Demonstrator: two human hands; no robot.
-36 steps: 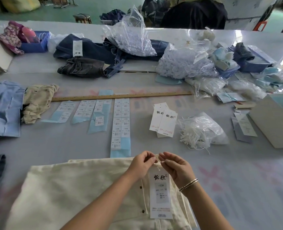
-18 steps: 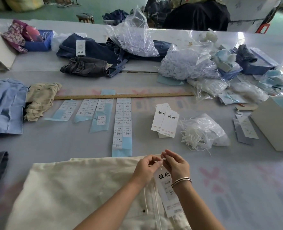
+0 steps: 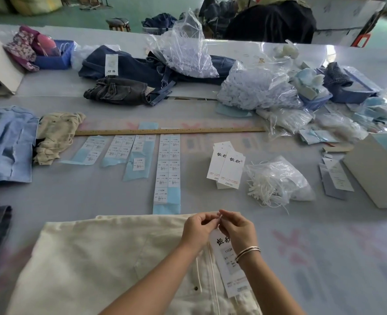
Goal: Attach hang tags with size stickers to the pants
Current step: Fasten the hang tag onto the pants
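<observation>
our left hand (image 3: 198,230) and right hand (image 3: 238,228) meet fingertip to fingertip, the fingers (image 3: 213,220) of both curled in a pinch on the small white loop fastener (image 3: 219,217) at the top of a hang tag (image 3: 230,264). the tag lies tilted under our right wrist, its size sticker (image 3: 230,258) partly hidden by a metal bangle (image 3: 248,252). it rests on the cream pants (image 3: 101,264) spread over the near edge of the counter (image 3: 324,223). just beyond our hands lie strips of size stickers (image 3: 167,169) on blue backing, to their right a small stack of blank hang tags (image 3: 227,164) and a clear bag of white fasteners (image 3: 278,180). a wooden ruler (image 3: 169,131) runs across behind them, with dark jeans (image 3: 124,89) farther back.
</observation>
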